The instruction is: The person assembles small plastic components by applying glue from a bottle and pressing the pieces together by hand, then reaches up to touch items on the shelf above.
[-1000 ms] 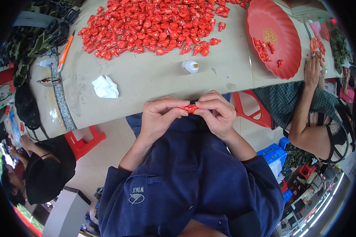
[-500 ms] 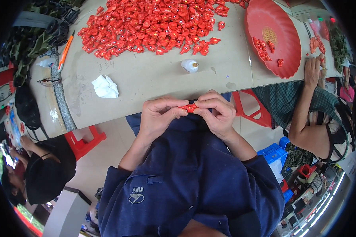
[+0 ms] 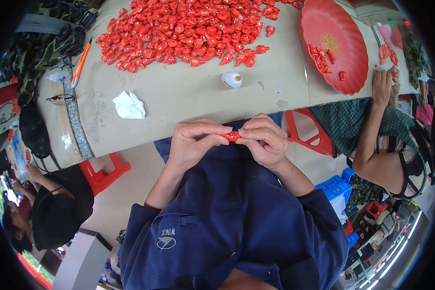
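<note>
Red piece (image 3: 232, 137) between both hands' fingertips

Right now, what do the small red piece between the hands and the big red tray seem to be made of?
The small red piece, pinched by the left hand and the right hand, looks like moulded plastic: uniform colour, slight sheen. The red tray also seems plastic, glossy, with a scalloped rim. Neither is certain.
</note>
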Motion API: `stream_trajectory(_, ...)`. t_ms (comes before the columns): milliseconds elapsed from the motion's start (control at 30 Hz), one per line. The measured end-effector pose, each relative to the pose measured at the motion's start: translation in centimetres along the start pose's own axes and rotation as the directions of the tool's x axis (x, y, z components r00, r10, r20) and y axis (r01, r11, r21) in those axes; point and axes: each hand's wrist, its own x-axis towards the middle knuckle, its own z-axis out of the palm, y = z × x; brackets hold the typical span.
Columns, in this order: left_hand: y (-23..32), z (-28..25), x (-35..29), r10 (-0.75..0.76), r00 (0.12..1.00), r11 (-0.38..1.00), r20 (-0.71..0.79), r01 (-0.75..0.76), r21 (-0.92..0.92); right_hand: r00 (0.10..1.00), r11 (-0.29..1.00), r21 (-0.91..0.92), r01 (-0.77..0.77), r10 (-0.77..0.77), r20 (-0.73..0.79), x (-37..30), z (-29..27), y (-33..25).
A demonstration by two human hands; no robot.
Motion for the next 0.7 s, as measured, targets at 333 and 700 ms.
stream_trajectory(333, -0.7, 0.1, -0.04, -0.115, 0.989, 0.99, -0.088, 0.108, -0.086, 0.942, 0.923, 0.195, -0.331, 0.337, 0.002, -0.44, 0.51, -0.02)
stream_trajectory(700, -0.86, 0.02, 0.06, -0.116, 0.99, 0.99, -0.081, 0.108, -0.091, 0.935, 0.915, 0.209, -0.345, 0.354, -0.003, -0.41, 0.57, 0.01)
